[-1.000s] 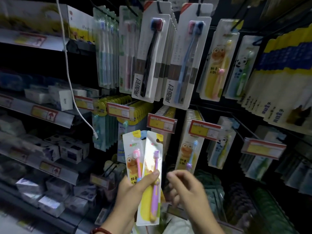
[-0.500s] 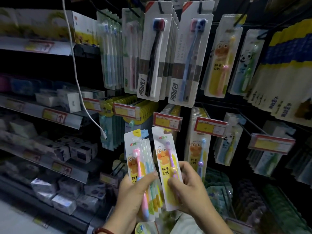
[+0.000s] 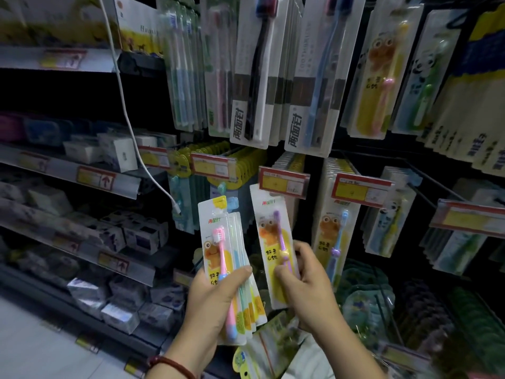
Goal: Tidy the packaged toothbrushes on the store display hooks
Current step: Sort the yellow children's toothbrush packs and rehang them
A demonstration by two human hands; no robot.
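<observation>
Pink toothbrush pack (image 3: 222, 272) fronts the stack gripped in the left hand (image 3: 211, 305); right hand (image 3: 308, 285) pinches a purple toothbrush pack (image 3: 276, 250), centre frame.

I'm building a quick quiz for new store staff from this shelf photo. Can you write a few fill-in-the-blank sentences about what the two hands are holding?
1. The left hand grips a fanned stack of packs; the front one holds a ____ toothbrush.
2. The right hand holds a single pack with a ____ toothbrush.
3. A red beaded bracelet sits on the ____ wrist.
4. The white cable hangs to the ____ of both hands.

Missing words: pink; purple; left; left
</observation>
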